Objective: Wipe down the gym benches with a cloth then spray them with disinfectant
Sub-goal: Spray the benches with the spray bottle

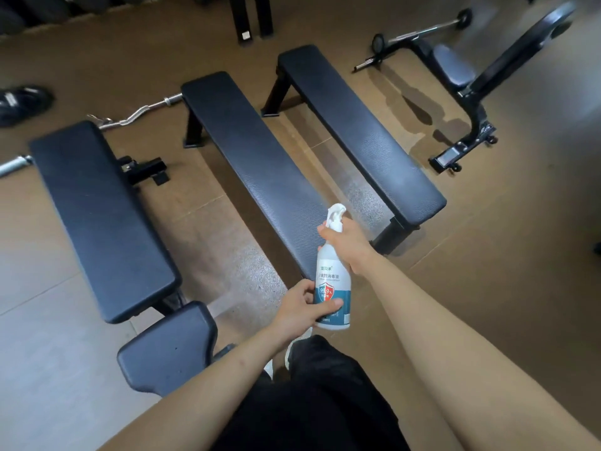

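Head view, itemised.

- Spray bottle (333,281): white, with a blue-and-red label and a white trigger head. It is held upright in the air over the near end of the middle bench (260,170), trigger head pointing away from the person.
- Right hand (349,245): fingers wrapped round the bottle's neck, just under the trigger.
- Left hand (302,307): fingers and thumb grip the lower body of the bottle, across the label.
- Cloth: not in view.
- Benches: three long flat black pads lie side by side, namely the left bench (97,216), the middle bench and the right bench (357,131). A small seat pad (169,346) sits close on the person's left.
- Progress, judged: with no cloth out and the disinfectant in both hands, wiping looks finished and spraying is the step in hand. Pale speckled patches (361,196) on the floor beside the middle bench suggest mist has landed there. Which pads are left unsprayed cannot be told.
- Room: open floor aisles run between the three benches.
- Obstacles: splayed bench legs at the far ends, a curl bar (140,112) on the floor behind the left and middle benches, and a black machine frame (468,102) well to the right. The near end of the middle bench lies just ahead of the person's feet.
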Demonstrator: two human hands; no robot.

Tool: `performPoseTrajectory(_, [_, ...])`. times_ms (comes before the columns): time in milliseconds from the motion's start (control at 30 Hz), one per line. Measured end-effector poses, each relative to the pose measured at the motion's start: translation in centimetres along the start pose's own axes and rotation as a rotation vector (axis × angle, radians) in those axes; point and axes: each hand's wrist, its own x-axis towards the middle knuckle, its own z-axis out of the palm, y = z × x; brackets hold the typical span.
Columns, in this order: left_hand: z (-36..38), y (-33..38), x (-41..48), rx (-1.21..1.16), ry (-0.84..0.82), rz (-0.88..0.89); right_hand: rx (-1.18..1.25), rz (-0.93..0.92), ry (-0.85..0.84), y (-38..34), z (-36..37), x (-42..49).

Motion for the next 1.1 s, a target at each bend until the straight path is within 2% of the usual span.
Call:
performPoseTrajectory(367, [-2.2, 5.7, 6.9, -0.001, 0.124, -0.072, 0.096, -0.034, -0.087, -4.7, -0.5, 8.8])
performPoseTrajectory(600, [-5.1, 7.4, 9.0, -0.077, 0.118, -0.077, 0.13, -0.014, -0.145, -7.6, 1.5, 12.0])
performPoseTrajectory(900, [-16.8, 8.7, 12.5, -0.048, 0.077, 0.005, 0.255, 0.07, -0.062, -15.4, 9.2, 16.2])
performPoseTrajectory(1100, [-24.8, 10.2, 14.5, -0.124, 0.059, 0.024, 0.196, 0.129, -0.002, -21.2, 15.4, 19.6])
